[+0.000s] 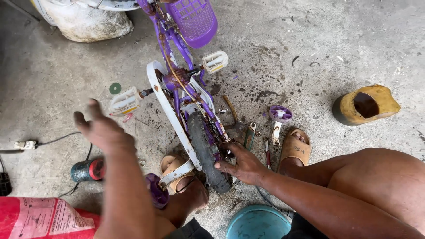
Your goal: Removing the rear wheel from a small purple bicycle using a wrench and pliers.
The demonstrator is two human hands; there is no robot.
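Note:
A small purple child's bicycle (177,84) lies upside down on the concrete floor, with white pedals (125,101) and a purple basket (195,20) at the top. My right hand (241,164) grips the black rear tyre (206,150) near the axle. Raised above the floor to the left of the bicycle, my left hand (102,129) has its fingers spread and holds nothing. A white chain guard (168,113) runs along the frame.
Tools lie right of the wheel: a wrench (249,136), a screwdriver (267,152) and a purple training wheel (280,116). A yellow cut container (365,105) sits far right, a power tool (87,170) and cable at left, a red sack (42,217) bottom left, a teal bowl (258,222) below.

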